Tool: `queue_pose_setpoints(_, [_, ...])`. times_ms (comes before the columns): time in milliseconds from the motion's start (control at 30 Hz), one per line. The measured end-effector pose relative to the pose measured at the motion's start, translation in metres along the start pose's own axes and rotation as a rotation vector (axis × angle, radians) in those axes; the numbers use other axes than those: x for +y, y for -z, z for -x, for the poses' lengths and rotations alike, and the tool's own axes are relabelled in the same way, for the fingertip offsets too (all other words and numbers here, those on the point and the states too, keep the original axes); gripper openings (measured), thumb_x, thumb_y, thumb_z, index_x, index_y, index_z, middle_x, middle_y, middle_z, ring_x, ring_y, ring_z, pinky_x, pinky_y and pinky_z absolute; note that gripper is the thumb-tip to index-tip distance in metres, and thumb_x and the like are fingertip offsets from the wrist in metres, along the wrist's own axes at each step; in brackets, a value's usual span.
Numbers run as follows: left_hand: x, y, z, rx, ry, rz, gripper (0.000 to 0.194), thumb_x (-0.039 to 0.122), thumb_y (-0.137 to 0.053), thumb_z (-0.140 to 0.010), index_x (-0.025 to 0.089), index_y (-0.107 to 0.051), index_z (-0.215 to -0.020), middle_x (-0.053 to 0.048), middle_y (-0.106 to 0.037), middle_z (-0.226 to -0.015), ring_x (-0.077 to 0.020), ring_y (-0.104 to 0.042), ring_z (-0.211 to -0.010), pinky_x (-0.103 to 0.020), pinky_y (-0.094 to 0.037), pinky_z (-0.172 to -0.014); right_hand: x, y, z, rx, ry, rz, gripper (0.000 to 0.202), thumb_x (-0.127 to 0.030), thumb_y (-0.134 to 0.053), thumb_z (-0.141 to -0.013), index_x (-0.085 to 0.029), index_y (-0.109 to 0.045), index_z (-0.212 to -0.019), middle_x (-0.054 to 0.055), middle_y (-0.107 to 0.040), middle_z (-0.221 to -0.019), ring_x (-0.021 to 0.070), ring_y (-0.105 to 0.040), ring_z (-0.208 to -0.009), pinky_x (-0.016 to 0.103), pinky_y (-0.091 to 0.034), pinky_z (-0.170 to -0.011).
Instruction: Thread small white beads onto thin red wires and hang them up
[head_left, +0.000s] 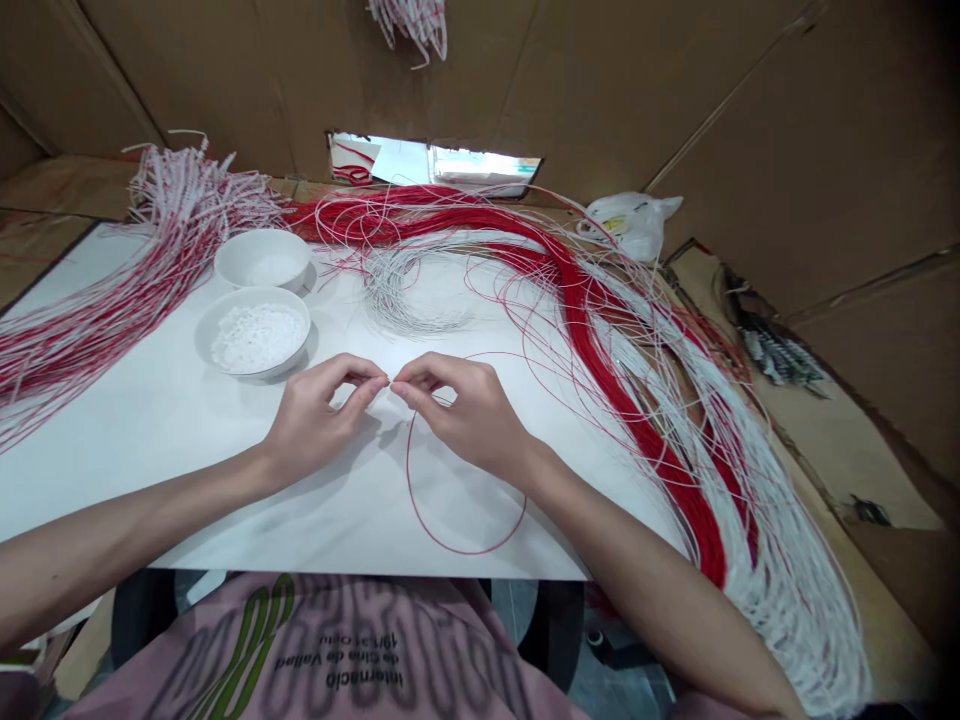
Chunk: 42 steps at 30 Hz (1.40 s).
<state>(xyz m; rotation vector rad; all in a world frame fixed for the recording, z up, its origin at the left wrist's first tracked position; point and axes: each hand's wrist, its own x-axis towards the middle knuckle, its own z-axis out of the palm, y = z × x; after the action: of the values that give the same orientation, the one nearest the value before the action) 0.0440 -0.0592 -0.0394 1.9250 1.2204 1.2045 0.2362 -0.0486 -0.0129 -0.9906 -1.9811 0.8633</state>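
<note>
- Two hands meet over the middle of the white surface (180, 480), at the centre of the clock, with their fingertips nearly touching.
- The left hand (311, 415) is closed in a pinch; what sits between its fingertips is too small to make out.
- The right hand (472, 410) is also pinched, apparently on a red string (465, 553) that loops down toward 5 o'clock.
- At 10 o'clock stands a near bowl (259, 374) holding many small white pieces (255, 335); a far bowl (255, 243) is just behind it, with white contents hard to tell apart.
- From 9 to 11 o'clock lies a red-and-white bundle (199, 200), its far ends thick with white; judging by that look, these strands seem already worked.
- Loose red strands (577, 320) sweep from 12 to 4 o'clock, beside white strands (795, 560); many red ones look plain, so much seems undone.
- A thin pale coil (390, 300) lies at 12 o'clock.
- The string in hand appears unfinished.
</note>
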Motion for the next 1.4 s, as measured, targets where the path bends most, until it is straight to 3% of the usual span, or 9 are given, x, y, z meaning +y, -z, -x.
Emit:
queue_pose_setpoints(367, [-0.001,0.001,-0.004,-0.083,-0.068,-0.109,0.010,0.022,-0.061,-0.089,0.017,-0.065,-0.097,-0.002,-0.070,-0.092,-0.0126,-0.066,-0.082,-0.025,-0.053,-0.079,0.007,0.000,0.001,-0.022,0.052,0.209,0.014,-0.018,-0.052,-0.093,-0.017,-0.065,-0.088,0.002,-0.067,-0.081,0.0127,-0.059,-0.073,0.025,-0.044,-0.068])
queue_pose_setpoints(533, [-0.007,0.003,-0.005,-0.249,-0.173,-0.261,0.015,0.021,-0.063,-0.088,0.018,-0.065,-0.103,-0.005,-0.068,-0.102,-0.0183,-0.061,-0.096,-0.033,-0.051,-0.084,0.008,0.006,-0.002,0.035,-0.118,0.211,0.011,-0.015,-0.056,-0.089,-0.018,-0.066,-0.087,0.000,-0.068,-0.081,0.0127,-0.060,-0.074,0.025,-0.045,-0.068])
queue_pose_setpoints(700, [-0.010,0.000,-0.004,-0.392,-0.256,-0.280,0.016,0.019,-0.057,-0.091,0.021,-0.069,-0.102,-0.006,-0.066,-0.103,-0.0189,-0.057,-0.096,-0.032,-0.052,-0.081,0.007,0.008,-0.004,0.035,-0.136,0.233,0.011,-0.014,-0.058,-0.087,-0.019,-0.068,-0.084,0.001,-0.067,-0.082,0.0132,-0.059,-0.075,0.025,-0.045,-0.067])
queue_pose_setpoints(1033, [-0.012,-0.005,-0.005,-0.431,-0.330,-0.276,0.019,0.016,-0.056,-0.092,0.024,-0.071,-0.101,-0.007,-0.063,-0.104,-0.0198,-0.055,-0.097,-0.036,-0.049,-0.084,0.008,0.009,-0.003,0.059,-0.063,0.216,0.010,-0.014,-0.061,-0.087,-0.020,-0.069,-0.084,0.001,-0.065,-0.079,0.0123,-0.058,-0.072,0.026,-0.045,-0.067])
queue_pose_setpoints(1300, [-0.008,0.000,-0.007,-0.390,-0.284,-0.226,0.019,0.009,-0.051,-0.091,0.019,-0.067,-0.091,-0.006,-0.066,-0.093,-0.0189,-0.055,-0.089,-0.032,-0.048,-0.078,0.007,0.008,-0.001,0.084,0.104,0.211,0.007,-0.013,-0.063,-0.087,-0.018,-0.066,-0.091,0.002,-0.065,-0.080,0.0127,-0.060,-0.072,0.026,-0.047,-0.067])
queue_pose_setpoints(1400, [-0.006,0.007,-0.009,-0.304,-0.174,-0.175,0.014,0.016,-0.052,-0.093,0.019,-0.066,-0.092,-0.004,-0.069,-0.089,-0.0174,-0.060,-0.085,-0.032,-0.049,-0.077,0.006,0.007,-0.001,0.100,0.174,0.208,0.004,-0.016,-0.062,-0.089,-0.018,-0.065,-0.090,0.003,-0.066,-0.080,0.0127,-0.059,-0.071,0.026,-0.048,-0.066])
